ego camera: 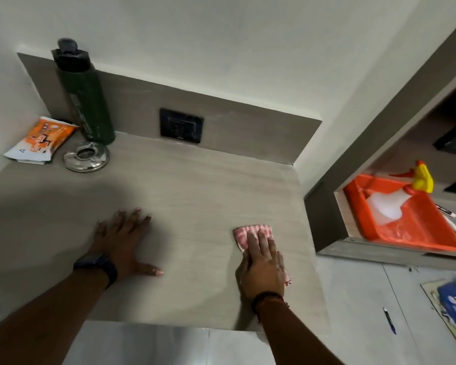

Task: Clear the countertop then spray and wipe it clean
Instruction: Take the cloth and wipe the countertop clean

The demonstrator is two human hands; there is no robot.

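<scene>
The right hand (262, 267) presses flat, fingers extended, on a pink checked cloth (248, 234) near the grey stone tabletop's (195, 185) right edge; the left hand (121, 241) rests splayed, released, mid-tabletop.

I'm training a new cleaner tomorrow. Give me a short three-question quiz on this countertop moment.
1. True or false: the right hand presses a pink cloth flat on the countertop.
2. Which item stands upright in the far left corner? A) green bottle B) spray bottle C) blue pen
3. Fill in: the spray bottle lies in an orange ____ on the shelf to the right.

Key: 1 true. 2 A, the green bottle, next to the metal ashtray and orange packet. 3 tray. The left hand rests flat and empty.
</scene>
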